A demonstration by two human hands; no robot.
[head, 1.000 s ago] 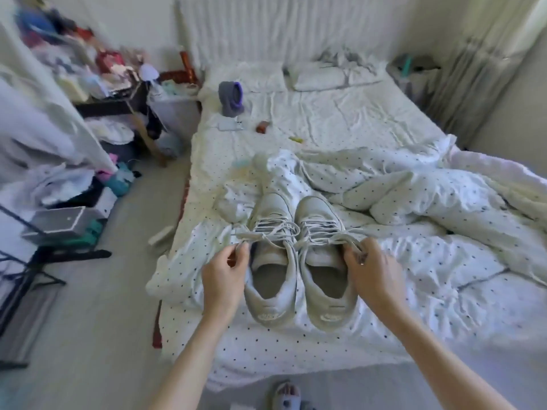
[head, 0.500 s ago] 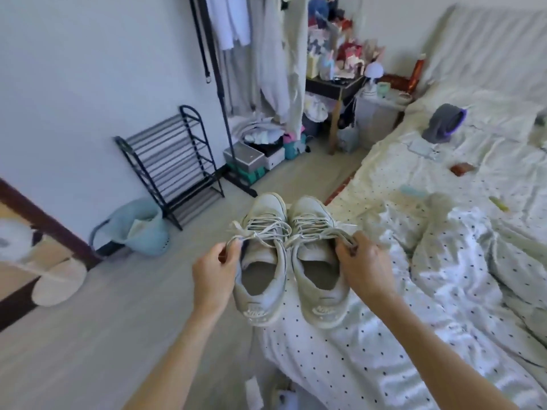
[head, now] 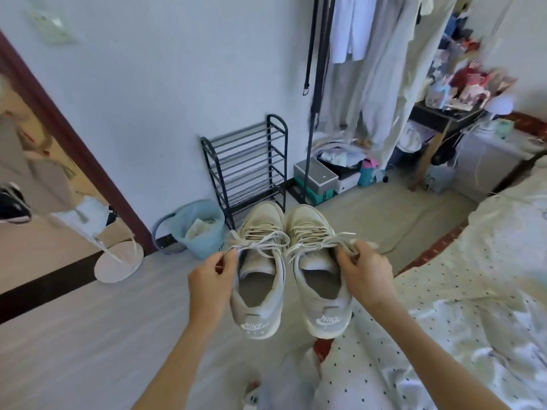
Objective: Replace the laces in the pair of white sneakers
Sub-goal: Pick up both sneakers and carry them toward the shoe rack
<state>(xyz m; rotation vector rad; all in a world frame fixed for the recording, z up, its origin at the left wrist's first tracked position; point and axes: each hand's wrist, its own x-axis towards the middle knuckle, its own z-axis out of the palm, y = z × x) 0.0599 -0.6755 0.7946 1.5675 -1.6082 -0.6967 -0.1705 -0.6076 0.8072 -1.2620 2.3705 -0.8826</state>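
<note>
Both sneakers [head: 288, 270] dangle by their soft laces [head: 260, 242], left hand [head: 211, 275] and right hand [head: 365, 276] pinching them; light, swinging, better gripped by the heel.

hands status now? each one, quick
Left hand: closed, pinching the pale lace of the left white leather sneaker, lifted.
Right hand: closed, gripping the lace of the right white leather sneaker, lifted.

Matt leather-look sneakers [head: 290, 270], flat cloth laces [head: 266, 242]
</note>
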